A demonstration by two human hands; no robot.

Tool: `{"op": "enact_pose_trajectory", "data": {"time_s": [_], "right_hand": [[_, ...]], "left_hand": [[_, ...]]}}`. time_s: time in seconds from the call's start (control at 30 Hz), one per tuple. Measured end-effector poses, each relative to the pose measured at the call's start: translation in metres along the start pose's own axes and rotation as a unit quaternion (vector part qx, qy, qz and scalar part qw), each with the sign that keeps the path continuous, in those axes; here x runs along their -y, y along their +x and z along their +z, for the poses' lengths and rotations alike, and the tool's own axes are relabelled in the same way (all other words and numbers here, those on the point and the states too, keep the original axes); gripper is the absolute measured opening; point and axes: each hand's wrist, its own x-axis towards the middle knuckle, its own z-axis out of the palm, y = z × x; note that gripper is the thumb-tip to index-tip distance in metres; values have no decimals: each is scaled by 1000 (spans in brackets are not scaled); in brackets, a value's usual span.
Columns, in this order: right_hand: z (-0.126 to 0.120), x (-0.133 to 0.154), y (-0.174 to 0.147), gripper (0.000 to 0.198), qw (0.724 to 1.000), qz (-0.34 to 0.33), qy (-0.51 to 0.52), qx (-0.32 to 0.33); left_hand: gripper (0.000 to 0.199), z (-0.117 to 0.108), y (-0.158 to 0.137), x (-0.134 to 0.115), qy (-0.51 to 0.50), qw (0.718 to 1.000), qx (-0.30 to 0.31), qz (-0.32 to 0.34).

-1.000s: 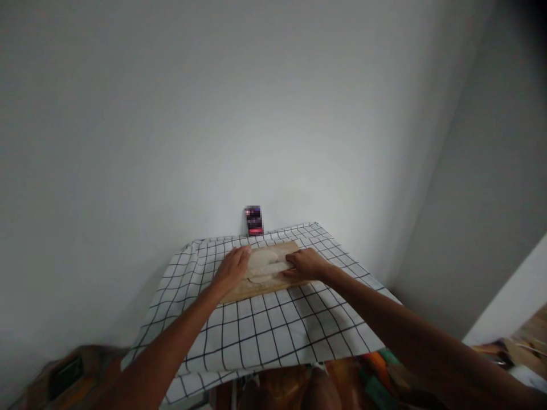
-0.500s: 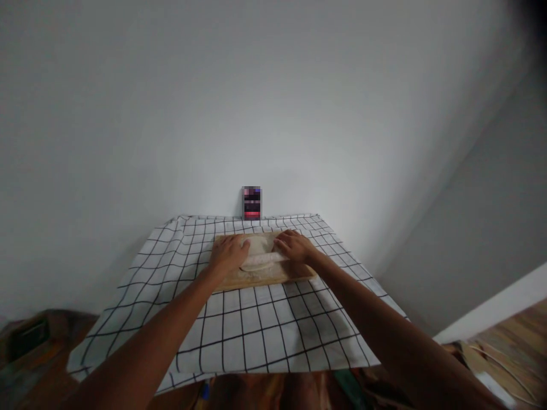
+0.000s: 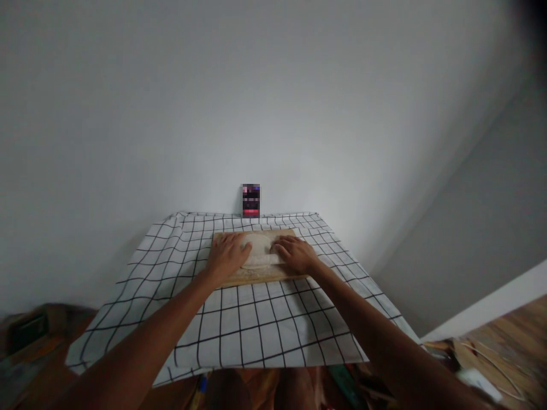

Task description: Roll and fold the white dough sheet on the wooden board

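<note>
A pale, flattened round of dough [image 3: 258, 244] lies on a floured wooden board [image 3: 256, 279]. Across the dough's near part runs a light-coloured rolling pin [image 3: 262, 260], its ends covered by my hands. My left hand [image 3: 228, 253] rests over the left end, thumb pointing inward beside the dough. Over the right end, my right hand [image 3: 297, 253] is bent, fingers curled forward and fingertips near the dough's right edge. Both palms press down on the pin; their undersides are hidden.
A black-and-white checked cloth [image 3: 256, 336] covers the table. A pixelated phone-like object [image 3: 250, 201] leans upright against the white wall [image 3: 273, 102] at the back. To the lower left is a box [image 3: 34, 333]; a cable [image 3: 491, 364] lies on the floor at right.
Both hands have moved slightly toward me with the rolling pin, the right one more visibly. The view has shifted a little.
</note>
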Motion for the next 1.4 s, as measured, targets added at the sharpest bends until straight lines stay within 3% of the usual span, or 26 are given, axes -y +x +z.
{"op": "enact_pose_trajectory", "data": {"time_s": [0.27,0.77,1.07,1.4], "right_hand": [[-9,16,-21,43,1000,-5,12,-13],[-14,14,2,46,997,67,7,23],[-10,18,-13,48,999,42,-9,3],[-15,4,31,47,998,64,2,26]], "left_hand": [[49,-6,-14,-6,22,1000,18,0],[48,-3,-2,-4,1,997,54,-52],[48,0,-14,-7,28,999,22,-27],[48,-2,23,3,3,992,92,-89]]}}
